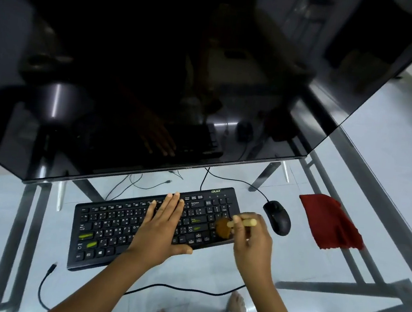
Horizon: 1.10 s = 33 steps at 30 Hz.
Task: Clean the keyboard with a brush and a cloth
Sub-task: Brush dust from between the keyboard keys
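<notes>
Your left hand [163, 224] lay flat, fingers together, on the Acer keyboard [120, 225]. Your right hand [251, 240] pinched the brush [227, 226] over its right keys; red cloth [330, 222] lay far right.

The left hand [164, 220] lay flat across the middle of the keyboard [114, 232], blocking those keys; the left half stayed open. The right hand [251, 240] with the brush [225, 227] crowded the right end, near the mouse [277, 216]. Bare glass bench [303, 264] lay before the red cloth [328, 222]. The monitor [158, 73] overhung the rear.
</notes>
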### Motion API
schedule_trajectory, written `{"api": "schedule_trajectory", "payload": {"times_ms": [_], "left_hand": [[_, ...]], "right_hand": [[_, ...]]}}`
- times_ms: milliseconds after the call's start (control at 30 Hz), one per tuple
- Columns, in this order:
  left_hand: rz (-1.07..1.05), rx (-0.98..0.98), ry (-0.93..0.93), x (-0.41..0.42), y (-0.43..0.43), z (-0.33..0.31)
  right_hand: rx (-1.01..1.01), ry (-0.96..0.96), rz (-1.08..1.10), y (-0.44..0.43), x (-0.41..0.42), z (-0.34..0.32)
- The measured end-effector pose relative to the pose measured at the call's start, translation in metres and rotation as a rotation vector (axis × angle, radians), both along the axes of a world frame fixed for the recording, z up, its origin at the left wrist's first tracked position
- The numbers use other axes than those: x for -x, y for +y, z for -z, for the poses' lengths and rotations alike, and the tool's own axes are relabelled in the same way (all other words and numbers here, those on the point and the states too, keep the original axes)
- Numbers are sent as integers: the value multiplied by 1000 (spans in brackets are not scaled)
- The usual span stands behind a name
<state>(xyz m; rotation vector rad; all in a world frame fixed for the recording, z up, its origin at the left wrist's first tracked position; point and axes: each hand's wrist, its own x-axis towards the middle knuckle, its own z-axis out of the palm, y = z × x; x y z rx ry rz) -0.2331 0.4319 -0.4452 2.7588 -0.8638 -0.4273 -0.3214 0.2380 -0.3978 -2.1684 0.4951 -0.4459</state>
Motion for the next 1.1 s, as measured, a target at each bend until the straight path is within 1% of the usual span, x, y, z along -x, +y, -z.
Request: {"api": "schedule_trajectory", "payload": {"times_ms": [33,67,100,133,200,233,267,300,333,367,400,433,467,500,533,567,600,633,700,767,833,867,900,933,967,1000,1067,1100], "left_hand": [[3,1,3,0,0,0],[5,1,6,0,0,-1],[3,2,4,0,1,-1],[2,1,0,0,1,-1],[2,-6,-3,0,1,-1],[2,-7,-3,0,1,-1],[2,-8,0,0,1,-1],[3,-9,3,0,1,-1],[5,-13,1,0,1,-1],[8,-18,-8,0,2,-1],[15,-26,-18,-1,2,-1],[22,-31,-23,-2,2,-1],[30,-31,-23,-3,3,0],[39,-30,-21,-4,4,0],[47,-29,-19,-5,5,0],[47,-29,-18,-5,7,0],[37,-32,-19,-5,10,0],[19,-34,-21,-5,13,-1],[-28,-34,-29,-4,21,0],[-58,-50,-43,-3,32,-1],[-84,-76,-46,-1,39,0],[-111,-82,-41,0,42,0],[-141,-82,-35,0,43,0],[-165,-80,-31,1,43,0],[-178,-77,-30,1,43,0],[-179,-75,-30,2,43,-1],[-176,-72,-22,2,45,0],[-178,-67,-19,3,45,1]], "right_hand": [[-46,-14,9,-2,-1,0],[-79,7,-47,-3,-3,0],[-88,51,-93,-3,-5,-3],[-55,66,-82,-4,-8,-4],[-25,25,46,-16,-21,-5],[-62,27,88,-19,-28,-8],[-113,54,63,-20,-35,-10],[-176,112,-17,-18,-43,-11],[-182,157,-92,-14,-49,-11],[-156,195,-128,-10,-54,-14],[-89,191,-115,-7,-61,-17],[-60,166,-53,-5,-67,-20],[-30,133,-37,-5,-71,-22],[-52,137,-90,-3,-72,-23],[-46,160,-196,1,-73,-22],[-22,199,-275,6,-73,-19],[25,237,-306,11,-73,-18],[17,245,-256,13,-73,-15],[74,169,-99,15,-74,-18],[119,138,-210,18,-70,-17],[168,205,-391,32,-67,-14],[113,239,-386,37,-66,-15],[98,230,-309,40,-67,-16],[100,168,-201,42,-69,-19],[114,129,-191,44,-70,-23],[117,116,-246,45,-68,-21],[146,157,-454,54,-63,-18],[158,191,-487,59,-60,-20]]}}
